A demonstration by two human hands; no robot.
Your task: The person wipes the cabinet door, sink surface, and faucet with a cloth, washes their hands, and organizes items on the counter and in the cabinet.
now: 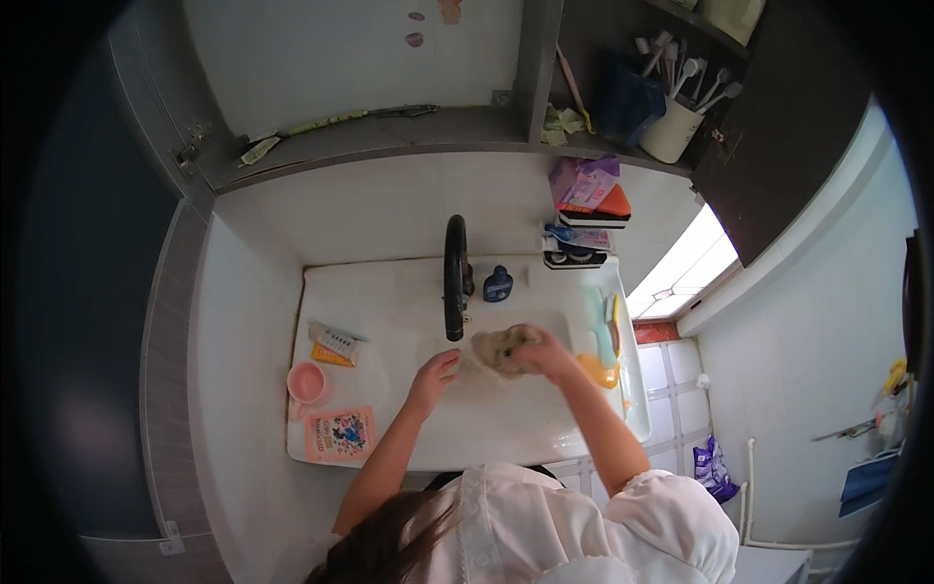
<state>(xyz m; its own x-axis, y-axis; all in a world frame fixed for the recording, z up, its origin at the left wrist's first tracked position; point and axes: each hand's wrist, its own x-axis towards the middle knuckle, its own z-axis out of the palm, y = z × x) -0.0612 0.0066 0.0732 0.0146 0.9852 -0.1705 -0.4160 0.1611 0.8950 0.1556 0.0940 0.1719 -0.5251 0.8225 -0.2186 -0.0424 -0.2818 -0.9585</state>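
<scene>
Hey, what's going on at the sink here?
A person's right hand holds a crumpled beige cloth-like item over the white basin, near the black faucet. The left hand is close by on its left; whether it touches the item is hard to tell. A pink mug stands at the sink's left edge.

Pretty plain tbh: white walls (389, 204), open dark cabinet (389, 131) on the far side, bright glass pane (693, 268) and pale floor tiles (657, 368) right.

Left forearm (382, 456) and right forearm (605, 430) reach forward, converging. Left hand (431, 383) loose, fingers (448, 360) slightly curled; right hand (545, 356) turned inward, bent in grip.
</scene>
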